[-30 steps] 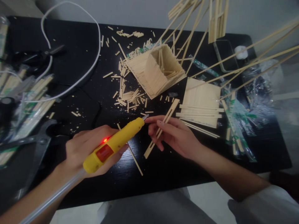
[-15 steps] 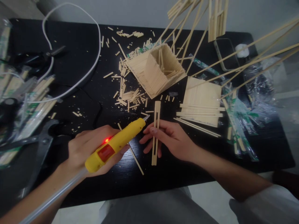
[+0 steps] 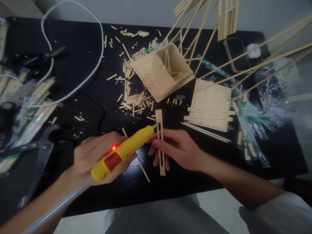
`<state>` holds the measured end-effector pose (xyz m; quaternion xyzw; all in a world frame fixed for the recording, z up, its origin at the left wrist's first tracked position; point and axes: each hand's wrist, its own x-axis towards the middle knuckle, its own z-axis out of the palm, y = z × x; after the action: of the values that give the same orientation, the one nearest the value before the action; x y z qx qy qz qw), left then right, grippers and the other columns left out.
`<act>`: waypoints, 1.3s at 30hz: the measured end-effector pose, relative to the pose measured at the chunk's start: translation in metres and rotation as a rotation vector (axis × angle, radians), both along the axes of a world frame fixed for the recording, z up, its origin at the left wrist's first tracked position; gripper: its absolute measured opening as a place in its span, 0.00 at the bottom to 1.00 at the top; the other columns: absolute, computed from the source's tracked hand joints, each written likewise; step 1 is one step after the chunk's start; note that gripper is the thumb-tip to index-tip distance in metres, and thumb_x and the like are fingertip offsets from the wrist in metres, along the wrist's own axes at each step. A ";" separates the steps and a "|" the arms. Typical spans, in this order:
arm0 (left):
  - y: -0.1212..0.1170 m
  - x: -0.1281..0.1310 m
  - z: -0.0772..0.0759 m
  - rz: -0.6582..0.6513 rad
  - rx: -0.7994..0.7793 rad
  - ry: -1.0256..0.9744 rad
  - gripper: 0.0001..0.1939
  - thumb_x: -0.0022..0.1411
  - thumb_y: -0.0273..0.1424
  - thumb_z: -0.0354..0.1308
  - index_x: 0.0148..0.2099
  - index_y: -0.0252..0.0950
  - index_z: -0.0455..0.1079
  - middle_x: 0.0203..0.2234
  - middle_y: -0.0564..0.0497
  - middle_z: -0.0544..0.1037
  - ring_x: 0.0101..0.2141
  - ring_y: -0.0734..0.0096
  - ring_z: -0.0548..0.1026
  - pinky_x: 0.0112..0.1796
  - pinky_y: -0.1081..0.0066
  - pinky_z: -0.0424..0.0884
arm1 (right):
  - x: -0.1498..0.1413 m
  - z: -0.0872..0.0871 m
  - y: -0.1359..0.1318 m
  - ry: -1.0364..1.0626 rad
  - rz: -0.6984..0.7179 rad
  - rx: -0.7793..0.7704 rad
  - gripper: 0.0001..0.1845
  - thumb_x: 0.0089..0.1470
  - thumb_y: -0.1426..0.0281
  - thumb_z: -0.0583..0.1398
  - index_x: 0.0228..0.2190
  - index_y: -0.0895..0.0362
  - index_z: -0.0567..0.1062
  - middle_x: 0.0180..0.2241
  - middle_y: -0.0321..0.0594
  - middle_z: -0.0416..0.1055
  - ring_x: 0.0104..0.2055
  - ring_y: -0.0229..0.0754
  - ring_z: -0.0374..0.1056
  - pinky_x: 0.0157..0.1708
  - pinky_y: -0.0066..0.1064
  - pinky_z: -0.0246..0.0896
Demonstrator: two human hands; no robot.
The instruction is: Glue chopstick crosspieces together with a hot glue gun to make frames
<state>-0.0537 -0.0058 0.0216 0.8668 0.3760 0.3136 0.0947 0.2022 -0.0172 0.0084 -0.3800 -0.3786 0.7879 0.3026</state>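
My left hand is wrapped round a yellow hot glue gun. Its red light glows, and a clear glue stick trails from its back end. The metal nozzle meets the upper part of a narrow frame of glued wooden sticks, or comes very close to it. Thumb and fingers of my right hand pinch this frame, which stands nearly upright in the picture with a slot down its middle. A single loose stick lies on the table beneath the glue gun.
A box built of sticks stands behind, with many cut pieces strewn beside it. On the right are a flat stick panel, long sticks, wrappers and a phone. Pliers, wrapped chopsticks and a white cable lie left.
The glue gun has shifted slightly right, bringing its nozzle to the frame. The upper end of the stick frame has tilted left and come a little nearer.
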 end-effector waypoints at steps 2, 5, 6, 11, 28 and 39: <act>0.001 0.001 0.001 0.001 0.009 -0.004 0.10 0.75 0.38 0.57 0.42 0.38 0.70 0.23 0.57 0.76 0.18 0.79 0.71 0.19 0.76 0.66 | 0.001 0.000 0.000 -0.004 -0.002 0.018 0.15 0.68 0.59 0.66 0.44 0.59 0.79 0.33 0.37 0.79 0.28 0.36 0.80 0.19 0.19 0.72; 0.001 0.002 0.002 0.002 0.012 -0.018 0.10 0.75 0.37 0.57 0.41 0.38 0.70 0.23 0.58 0.75 0.18 0.79 0.72 0.20 0.76 0.66 | 0.002 0.000 -0.001 0.015 0.007 0.046 0.15 0.71 0.59 0.63 0.46 0.59 0.80 0.35 0.39 0.79 0.29 0.36 0.80 0.20 0.19 0.73; 0.001 0.003 0.003 0.004 0.013 -0.020 0.10 0.75 0.37 0.57 0.41 0.38 0.70 0.23 0.58 0.75 0.18 0.80 0.72 0.20 0.76 0.66 | 0.003 0.000 -0.001 0.027 0.009 0.055 0.15 0.72 0.59 0.62 0.47 0.59 0.80 0.36 0.39 0.79 0.29 0.36 0.80 0.21 0.20 0.73; 0.000 0.003 0.004 0.032 0.000 -0.015 0.11 0.76 0.39 0.55 0.41 0.39 0.70 0.24 0.59 0.75 0.19 0.81 0.72 0.20 0.76 0.66 | 0.003 -0.001 -0.002 0.021 0.008 0.094 0.17 0.73 0.60 0.61 0.52 0.59 0.80 0.36 0.40 0.79 0.30 0.35 0.79 0.22 0.20 0.75; -0.007 -0.006 -0.003 0.039 -0.050 -0.017 0.10 0.74 0.39 0.57 0.41 0.40 0.72 0.25 0.59 0.77 0.19 0.80 0.72 0.20 0.74 0.68 | 0.001 -0.002 -0.004 -0.057 0.000 0.205 0.14 0.72 0.63 0.62 0.51 0.59 0.79 0.35 0.38 0.79 0.28 0.34 0.78 0.24 0.20 0.77; -0.006 -0.005 -0.002 0.041 -0.043 -0.019 0.08 0.74 0.38 0.58 0.41 0.42 0.71 0.24 0.59 0.76 0.18 0.78 0.72 0.19 0.73 0.68 | 0.002 -0.002 -0.005 -0.085 0.007 0.207 0.16 0.72 0.61 0.62 0.51 0.59 0.80 0.36 0.39 0.79 0.29 0.34 0.79 0.24 0.20 0.76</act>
<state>-0.0583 -0.0117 0.0194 0.8536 0.3996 0.3155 0.1104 0.2037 -0.0223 0.0059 -0.3787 -0.4717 0.7287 0.3211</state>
